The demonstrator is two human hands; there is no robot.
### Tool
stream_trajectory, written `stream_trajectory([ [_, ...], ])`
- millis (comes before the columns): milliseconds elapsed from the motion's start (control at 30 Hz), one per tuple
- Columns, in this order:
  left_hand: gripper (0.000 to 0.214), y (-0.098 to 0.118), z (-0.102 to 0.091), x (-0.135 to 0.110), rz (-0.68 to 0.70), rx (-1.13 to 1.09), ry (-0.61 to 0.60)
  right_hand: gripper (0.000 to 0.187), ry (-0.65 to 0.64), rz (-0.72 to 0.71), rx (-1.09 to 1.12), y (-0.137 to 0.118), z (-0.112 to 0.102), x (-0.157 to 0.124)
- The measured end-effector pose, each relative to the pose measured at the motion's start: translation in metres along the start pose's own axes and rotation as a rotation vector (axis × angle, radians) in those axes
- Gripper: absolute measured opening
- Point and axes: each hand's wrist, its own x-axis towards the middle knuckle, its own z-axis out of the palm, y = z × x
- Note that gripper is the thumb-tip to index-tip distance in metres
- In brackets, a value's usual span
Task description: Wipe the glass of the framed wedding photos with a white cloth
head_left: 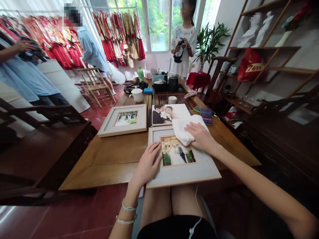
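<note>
A picture frame point(206, 169) with a wide pale mat and a wedding photo point(178, 151) lies at the table's near edge, jutting a little over my lap. My left hand point(149, 161) rests on its left side, fingers stretched out and lying on the mat. My right hand point(199, 134) presses a folded white cloth point(181, 128) onto the frame's upper right part. That cloth also overlaps the lower right of a couple's photo print point(161, 115) just behind. Left of the print lies a second picture frame point(104, 127) with a smaller photo.
On the wooden table point(119, 151) stand a lidded white cup point(137, 95), a small cup point(172, 100), a dark pot point(160, 85) and a black kettle point(172, 83). A phone point(206, 116) lies right of the cloth. Several people stand beyond, near clothes racks.
</note>
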Motion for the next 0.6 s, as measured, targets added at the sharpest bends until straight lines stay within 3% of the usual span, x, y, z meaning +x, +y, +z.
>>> stream_trajectory([
  [100, 0.043, 0.000, 0.000, 0.001, -0.003, -0.001, 0.004, 0.054, 0.105, 0.035, 0.164, 0.014, 0.003, 0.002],
  [167, 0.044, 0.000, 0.001, 0.001, -0.003, -0.001, 0.004, 0.054, 0.241, 0.109, 0.276, 0.024, 0.002, -0.001],
  [267, 0.044, 0.000, 0.001, 0.001, -0.001, -0.008, 0.002, 0.054, 0.388, 0.155, 0.287, 0.039, 0.001, -0.006],
  [433, 0.043, 0.001, 0.001, 0.000, -0.015, -0.013, 0.003, 0.062, 0.133, -0.009, 0.168, 0.045, 0.013, -0.009],
  [600, 0.043, 0.002, 0.002, 0.001, -0.013, -0.010, 0.012, 0.066, 0.034, -0.102, 0.181, 0.013, 0.008, -0.028],
])
